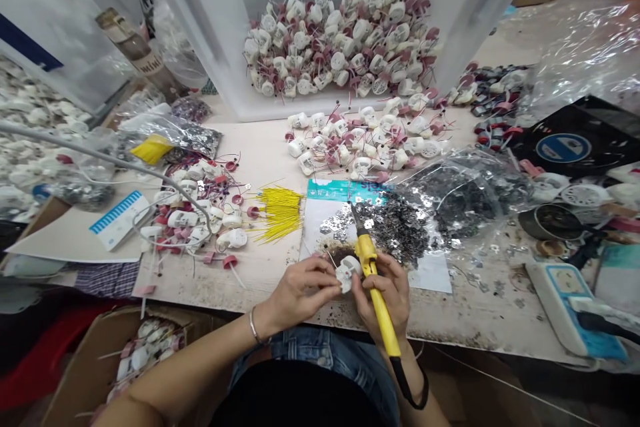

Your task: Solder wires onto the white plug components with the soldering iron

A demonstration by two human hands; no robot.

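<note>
White plastic unit (346,275) hung over the near edge of the table (255,140), pinched in the left hand (303,288) and touched by the right hand (396,285), which gripped a yellow soldering iron (381,307). It seemed unfinished; whether similar units (367,140) beyond were done was unclear.

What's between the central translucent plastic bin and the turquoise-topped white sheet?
Head view: a loose heap of white and pink plastic parts on the pale tabletop.

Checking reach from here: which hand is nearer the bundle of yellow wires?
Left. The left hand is on the near side of the yellow wires, slightly to their right; the right hand, holding the yellow-handled soldering iron, is farther right.
</note>
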